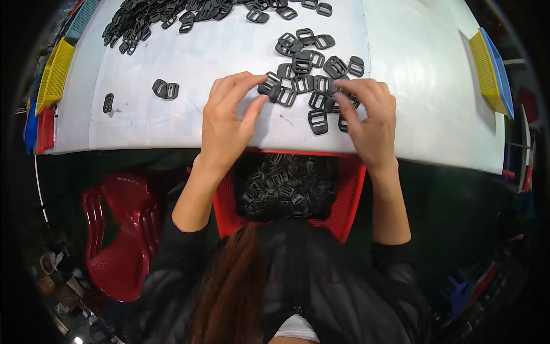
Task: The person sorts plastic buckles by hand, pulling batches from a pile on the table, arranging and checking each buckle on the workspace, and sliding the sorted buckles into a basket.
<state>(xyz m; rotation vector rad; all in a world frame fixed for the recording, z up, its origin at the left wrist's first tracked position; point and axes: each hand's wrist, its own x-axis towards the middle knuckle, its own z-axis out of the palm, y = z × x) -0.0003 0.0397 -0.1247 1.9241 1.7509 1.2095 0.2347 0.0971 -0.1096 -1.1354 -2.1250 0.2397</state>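
Black plastic strap buckles lie in a loose cluster on the white table. My left hand (229,117) comes in from the left, with thumb and forefinger bent around the edge of a black buckle (270,83). Another buckle (285,96) lies against that one. On the cluster's right side, my right hand (373,117) pinches at a dark buckle between thumb and forefinger; its fingertips partly hide the piece. More buckles, such as one (318,122) near the table's front, lie flat between my hands.
A large heap of buckles (143,23) covers the back left of the table (189,57). Below its front edge, a red basket (347,212) holds many buckles. Yellow baskets (55,74) stand at both sides. A dark red chair (123,246) is at lower left.
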